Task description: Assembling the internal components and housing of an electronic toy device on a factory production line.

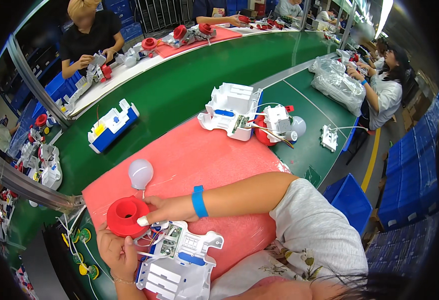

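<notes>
My right hand (172,207), with a white cover on one fingertip and a blue band at the wrist, grips a red round part (124,215) with a hollow raised centre. Under the same part's lower left edge, my left hand (117,252) is closed, its fingers bent against it. Just below lies an opened white plastic housing (179,265) with blue trim, its circuit board (170,240) exposed. Thin wires run between housing and red part, partly hidden by my hands. A frosted white bulb-shaped piece (141,174) lies beyond my right fingers.
A pink foam mat (179,160) lies under the work. Further off sit another white housing (232,110) and a wired red-and-white assembly (279,125). A blue-and-white housing (113,126) rests on the green belt (179,90). Yellow-green discs (84,235) lie at left; co-workers sit around.
</notes>
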`<state>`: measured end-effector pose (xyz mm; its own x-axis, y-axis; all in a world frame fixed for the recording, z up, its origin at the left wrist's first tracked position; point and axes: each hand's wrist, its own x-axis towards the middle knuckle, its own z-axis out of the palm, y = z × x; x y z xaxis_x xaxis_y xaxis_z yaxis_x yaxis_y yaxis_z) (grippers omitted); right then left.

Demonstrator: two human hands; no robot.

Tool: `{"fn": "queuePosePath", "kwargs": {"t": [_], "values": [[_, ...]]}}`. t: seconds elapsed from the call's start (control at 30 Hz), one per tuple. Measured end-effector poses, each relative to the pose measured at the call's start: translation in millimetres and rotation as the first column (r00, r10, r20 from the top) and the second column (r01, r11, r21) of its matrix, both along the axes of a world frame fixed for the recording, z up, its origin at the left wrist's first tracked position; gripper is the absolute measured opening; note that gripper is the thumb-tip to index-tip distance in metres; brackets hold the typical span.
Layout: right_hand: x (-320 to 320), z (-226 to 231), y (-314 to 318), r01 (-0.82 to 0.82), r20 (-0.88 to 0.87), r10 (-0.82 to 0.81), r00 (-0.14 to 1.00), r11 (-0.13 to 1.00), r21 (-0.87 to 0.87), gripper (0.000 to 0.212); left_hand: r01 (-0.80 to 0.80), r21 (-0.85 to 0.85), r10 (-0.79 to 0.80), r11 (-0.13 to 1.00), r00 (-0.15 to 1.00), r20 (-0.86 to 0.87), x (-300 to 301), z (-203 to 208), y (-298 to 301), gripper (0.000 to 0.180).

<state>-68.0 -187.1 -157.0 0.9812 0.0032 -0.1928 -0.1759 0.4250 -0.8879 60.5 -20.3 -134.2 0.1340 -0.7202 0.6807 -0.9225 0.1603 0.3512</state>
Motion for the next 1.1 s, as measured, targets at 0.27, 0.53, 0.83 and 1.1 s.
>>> {"fn": "queuePosePath", "kwargs": {"t": [0.27,0.53,0.83,1.1], "values": [[-6.7,5.9,5.3,-0.020,0.069,0.015,0.998,0.997,0.079,0.086,0.019,0.002,-0.019,1.000,1.000,-0.001,1.5,3.5,6.3,0.012],[-3.5,3.9,1.1,0.074,0.225,-0.105,0.969,0.987,0.142,0.073,0.003,-0.093,-0.008,0.996,0.999,-0.050,17.0,7.3,10.5,0.009],[-2.8,30.4,-27.2,0.334,0.333,-0.372,0.866,0.927,0.168,0.057,-0.311,-0.279,0.213,0.909,0.920,-0.330,48.1,-14.2,26.2,0.017],[4.1,78.3,-131.1,0.653,0.467,-0.741,0.483,0.660,0.372,0.031,-0.283,-0.162,0.191,0.945,0.883,-0.429,67.3,-36.9,8.5,0.016]]}}
